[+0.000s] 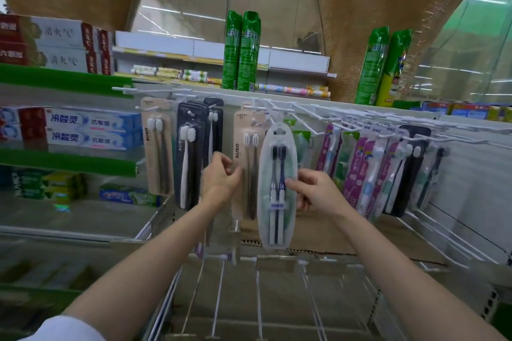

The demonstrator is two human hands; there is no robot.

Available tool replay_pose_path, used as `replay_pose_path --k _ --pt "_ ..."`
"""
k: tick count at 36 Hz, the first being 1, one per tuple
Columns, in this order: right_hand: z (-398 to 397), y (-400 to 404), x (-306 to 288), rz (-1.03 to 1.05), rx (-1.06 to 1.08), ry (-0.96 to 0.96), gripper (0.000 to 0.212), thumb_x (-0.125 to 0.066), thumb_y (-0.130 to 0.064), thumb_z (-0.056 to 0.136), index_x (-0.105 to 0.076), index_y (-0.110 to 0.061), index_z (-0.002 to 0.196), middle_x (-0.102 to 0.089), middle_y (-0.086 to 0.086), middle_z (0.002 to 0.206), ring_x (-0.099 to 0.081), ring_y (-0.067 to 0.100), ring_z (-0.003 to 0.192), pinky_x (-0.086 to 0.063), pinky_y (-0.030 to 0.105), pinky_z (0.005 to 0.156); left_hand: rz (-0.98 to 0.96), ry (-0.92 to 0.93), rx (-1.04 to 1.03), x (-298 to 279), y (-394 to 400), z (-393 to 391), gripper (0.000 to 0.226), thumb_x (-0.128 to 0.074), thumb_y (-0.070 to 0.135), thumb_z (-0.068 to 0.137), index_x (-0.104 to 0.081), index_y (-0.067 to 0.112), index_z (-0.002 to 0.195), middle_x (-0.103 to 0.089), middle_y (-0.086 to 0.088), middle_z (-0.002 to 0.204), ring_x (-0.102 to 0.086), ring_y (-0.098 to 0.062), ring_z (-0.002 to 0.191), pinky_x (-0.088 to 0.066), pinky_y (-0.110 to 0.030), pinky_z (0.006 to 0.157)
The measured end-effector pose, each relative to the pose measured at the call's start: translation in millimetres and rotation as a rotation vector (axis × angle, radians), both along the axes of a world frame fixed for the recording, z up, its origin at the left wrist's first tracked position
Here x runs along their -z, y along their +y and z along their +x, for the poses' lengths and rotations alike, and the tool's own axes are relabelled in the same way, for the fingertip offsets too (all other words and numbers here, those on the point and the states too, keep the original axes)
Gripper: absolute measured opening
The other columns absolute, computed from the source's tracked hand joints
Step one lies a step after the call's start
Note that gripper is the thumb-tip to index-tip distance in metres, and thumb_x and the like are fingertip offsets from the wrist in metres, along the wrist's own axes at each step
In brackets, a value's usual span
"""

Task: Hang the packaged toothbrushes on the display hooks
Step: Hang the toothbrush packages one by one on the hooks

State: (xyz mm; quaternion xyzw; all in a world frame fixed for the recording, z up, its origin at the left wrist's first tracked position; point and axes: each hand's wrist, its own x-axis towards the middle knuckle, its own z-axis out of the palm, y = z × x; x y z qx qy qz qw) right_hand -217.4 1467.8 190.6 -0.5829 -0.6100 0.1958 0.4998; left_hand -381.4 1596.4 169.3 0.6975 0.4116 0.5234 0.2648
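**Toothbrush rack mostly stocked; one clear twin-pack at the hook**

A clear oval twin-pack (278,185) w/ two dark-bristled brushes is held upright in front of the rack, approx. centre. Its hang-hole end sits up at the white display hooks (279,111), but whether the hole is already threaded onto a hook can't be told – the top is blurred against other stock. The pack is pinched at its right edge, about mid-height, by the right hand (315,192): thumb on the front face, other fingers curled behind.

The left hand (221,177) is raised just left of the pack, beside a beige AUBO pack (245,166). Its fingers are loosely curled; whether anything is gripped can't be told. A pack edge may be steadied, but this isn't clear.

Done so far, as judged from the rack: many packs are already hung. A beige AUBO pack (158,147) and dark navy packs (191,158) are seen on the left; purple/pink packs (365,171) and a black pack (410,174) on the right.

Left to do: the held pack is to be seated fully and released. Several hook tips at upper right appear bare, so more stock could be taken. No further loose packs are seen, so the remaining qty can't be judged.
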Motion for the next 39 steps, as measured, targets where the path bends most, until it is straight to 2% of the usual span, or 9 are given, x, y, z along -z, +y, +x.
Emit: replay_pose_path --k 5,11,14,17,24,28,31,34,39 --pt "0.5 11.6 -7.2 0.027 0.079 0.019 0.011 -0.057 -0.018 0.093 -0.065 -0.017 0.084 -0.054 -0.009 0.045 -0.044 0.002 0.038 -0.038 0.018 0.042 0.003 -0.058 0.009 -2.6 -4.9 2.4 0.019 -0.062 0.024 0.087 -0.049 0.012 0.093 -0.051 0.005 0.073 -0.048 -0.01 0.067 -0.045 -0.031 0.07" --pt "0.6 31.2 -11.4 -0.02 0.171 0.027 0.016 -0.057 -0.022 0.093 -0.064 -0.012 0.083 -0.051 -0.014 0.036 -0.045 0.005 0.041 -0.036 0.02 0.045 0.025 -0.179 0.078 -6.2 -9.6 6.2 0.012 -0.059 0.015 0.088 -0.049 0.019 0.082 -0.053 0.003 0.074 -0.052 -0.015 0.07 -0.051 -0.039 0.071" --pt "0.3 43.5 -16.5 -0.073 0.224 -0.049 0.021 -0.056 -0.025 0.093 -0.061 -0.01 0.079 -0.052 -0.007 0.046 -0.047 0.011 0.045 -0.04 0.024 0.049 0.081 -0.165 0.091 -9.3 -15.2 10.1 0.009 -0.06 0.013 0.088 -0.052 0.016 0.085 -0.054 0.004 0.074 -0.051 -0.01 0.069 -0.049 -0.03 0.067" --pt "3.7 53.3 -15.8 -0.121 0.272 -0.157 0.023 -0.053 -0.027 0.095 -0.058 -0.011 0.079 -0.051 -0.002 0.055 -0.049 0.008 0.041 -0.041 0.019 0.047 0.099 -0.152 0.086 -12.0 -18.2 15.0 0.007 -0.06 0.013 0.087 -0.053 0.013 0.088 -0.054 0.006 0.074 -0.05 -0.005 0.068 -0.04 -0.017 0.063" --pt "16.6 62.0 -8.7 -0.121 0.251 -0.126 0.028 -0.05 -0.028 0.097 -0.061 -0.002 0.096 -0.053 0.002 0.063 -0.051 0.012 0.048 -0.045 0.019 0.048 0.07 -0.106 0.012 -5.5 -15.5 20.7 0.006 -0.06 0.012 0.087 -0.054 0.013 0.088 -0.055 0.004 0.075 -0.051 -0.009 0.069 -0.042 -0.02 0.063" --pt "24.6 63.9 -8.4 -0.118 0.24 -0.118 0.022 -0.048 -0.028 0.098 -0.055 -0.012 0.084 -0.057 0.0 0.071 -0.053 0.011 0.053 -0.044 0.016 0.044 0.103 -0.12 -0.152 -0.8 -13.3 19.5 0.015 -0.061 0.014 0.085 -0.048 0.013 0.091 -0.049 0.002 0.083 -0.046 -0.011 0.071 -0.036 -0.016 0.059" --pt "28.5 63.9 -8.8 -0.116 0.242 -0.117 0.02 -0.048 -0.027 0.098 -0.057 -0.011 0.089 -0.059 -0.001 0.072 -0.055 0.011 0.055 -0.044 0.016 0.043 0.078 -0.128 -0.229 -0.7 -7.2 19.6 0.037 -0.067 0.022 0.082 -0.043 0.012 0.108 -0.042 -0.005 0.11 -0.047 -0.017 0.094 -0.044 -0.026 0.079" --pt "32.1 65.4 -8.9 -0.098 0.269 -0.105 0.024 -0.05 -0.026 0.096 -0.063 -0.006 0.093 -0.064 0.005 0.079 -0.057 0.013 0.056 -0.047 0.02 0.048 -0.041 -0.119 -0.07 -4.7 -4.0 19.6 0.053 -0.068 0.027 0.083 -0.042 0.01 0.127 -0.048 -0.005 0.125 -0.048 -0.017 0.113 -0.043 -0.033 0.099" --pt "34.1 66.6 -8.9 -0.033 0.304 -0.141 0.018 -0.053 -0.023 0.095 -0.054 -0.011 0.082 -0.062 0.007 0.08 -0.059 0.014 0.053 -0.048 0.019 0.046 -0.098 -0.147 0.234 -5.1 -7.0 11.9 0.02 -0.055 0.018 0.093 -0.063 0.01 0.11 -0.068 -0.006 0.101 -0.064 -0.023 0.098 -0.052 -0.043 0.089"
